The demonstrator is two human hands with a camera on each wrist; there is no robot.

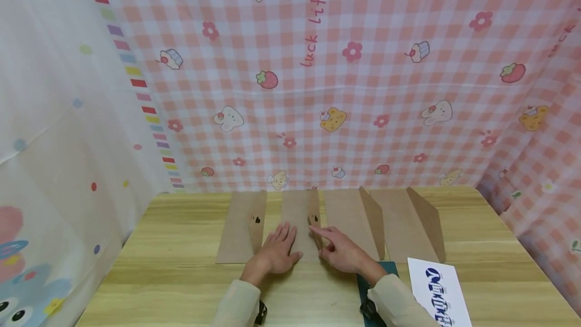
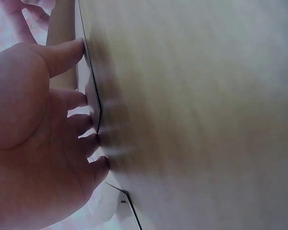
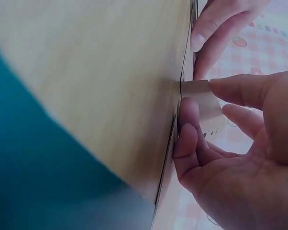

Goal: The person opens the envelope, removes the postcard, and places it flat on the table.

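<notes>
Lying second from the left, the brown envelope [image 1: 298,211] had its flap [image 1: 315,202] pinched by the right hand [image 1: 341,252]; the left hand [image 1: 276,254], fingers straight, pressed its body to the worktop [image 1: 181,236], and steady anchoring looked key to an even crease!

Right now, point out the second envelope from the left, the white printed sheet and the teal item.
Second envelope from the left [image 1: 302,218]: head view, on its flat body.
White printed sheet [image 1: 438,294]: head view, on its printed face.
Teal item [image 3: 41,165]: right wrist view, on its surface.
</notes>
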